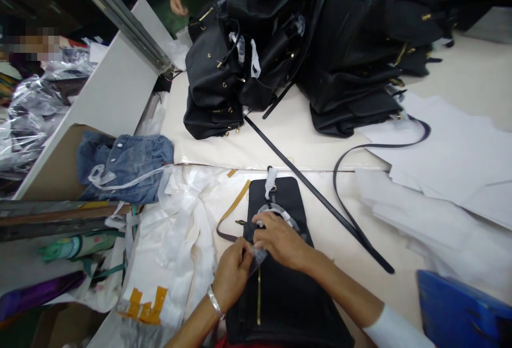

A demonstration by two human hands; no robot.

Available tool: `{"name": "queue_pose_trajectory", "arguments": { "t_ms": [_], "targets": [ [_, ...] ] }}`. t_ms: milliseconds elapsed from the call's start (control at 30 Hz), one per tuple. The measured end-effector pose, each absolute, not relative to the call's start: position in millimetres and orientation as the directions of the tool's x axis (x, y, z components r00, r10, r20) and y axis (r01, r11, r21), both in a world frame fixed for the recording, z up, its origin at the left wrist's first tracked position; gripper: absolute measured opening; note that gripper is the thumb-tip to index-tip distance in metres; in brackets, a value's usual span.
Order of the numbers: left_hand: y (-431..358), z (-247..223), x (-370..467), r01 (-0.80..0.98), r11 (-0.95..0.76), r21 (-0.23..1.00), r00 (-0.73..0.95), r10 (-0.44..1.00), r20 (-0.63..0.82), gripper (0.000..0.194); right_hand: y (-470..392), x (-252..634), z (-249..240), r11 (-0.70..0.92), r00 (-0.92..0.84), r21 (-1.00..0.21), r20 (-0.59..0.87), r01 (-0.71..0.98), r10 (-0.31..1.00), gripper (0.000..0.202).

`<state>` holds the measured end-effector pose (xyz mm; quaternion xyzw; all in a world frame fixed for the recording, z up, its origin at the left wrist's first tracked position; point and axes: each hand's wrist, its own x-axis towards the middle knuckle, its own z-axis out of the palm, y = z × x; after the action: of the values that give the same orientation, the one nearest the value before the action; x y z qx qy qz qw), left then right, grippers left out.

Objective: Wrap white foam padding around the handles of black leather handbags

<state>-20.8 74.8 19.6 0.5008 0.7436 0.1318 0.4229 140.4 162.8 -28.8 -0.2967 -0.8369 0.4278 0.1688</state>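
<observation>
A black backpack (296,294) with a gold zipper lies flat on the pale table in front of me. My left hand (234,270), with a silver bracelet at the wrist, pinches a piece of clear plastic film (258,257) over the bag's left side. Close beside it, my right hand (278,238) is bent over the bag's upper part, fingers curled by the same film; what sits in its fingertips is too small to make out. White wrapping (271,182) covers a strap at the bag's top. A brown-and-tan strip (234,209) curves out on the left.
Piled black bags (216,76) stand at the back. Long black straps (316,193) cross the table. White sheets (448,150) lie at right, above a blue bin (460,310). A denim garment (128,164) and white strips (176,241) lie left. Another person's hand (178,1) shows behind.
</observation>
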Motion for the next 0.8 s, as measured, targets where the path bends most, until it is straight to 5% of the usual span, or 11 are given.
{"name": "queue_pose_trajectory", "arguments": {
  "t_ms": [233,433,567,800],
  "targets": [
    [84,10,-23,0.642,0.449,0.621,-0.126,0.861,-0.492,0.017,157,138,-45,0.219,-0.583,-0.873,-0.088,0.435,0.807,0.021],
    [89,10,-19,0.676,0.406,0.615,-0.113,0.882,-0.457,0.015,137,135,-46,0.174,-0.631,-0.933,-0.07,0.316,0.773,0.024],
    [90,13,-18,0.747,0.355,0.562,-0.102,0.897,-0.431,0.017,141,142,-48,0.179,-0.451,-0.834,-0.091,0.522,0.888,0.025],
    [95,14,-13,0.859,0.268,0.436,-0.06,0.898,-0.436,0.019,137,133,-55,0.194,-0.493,-0.773,-0.171,0.604,0.853,0.02]
  ]
}}
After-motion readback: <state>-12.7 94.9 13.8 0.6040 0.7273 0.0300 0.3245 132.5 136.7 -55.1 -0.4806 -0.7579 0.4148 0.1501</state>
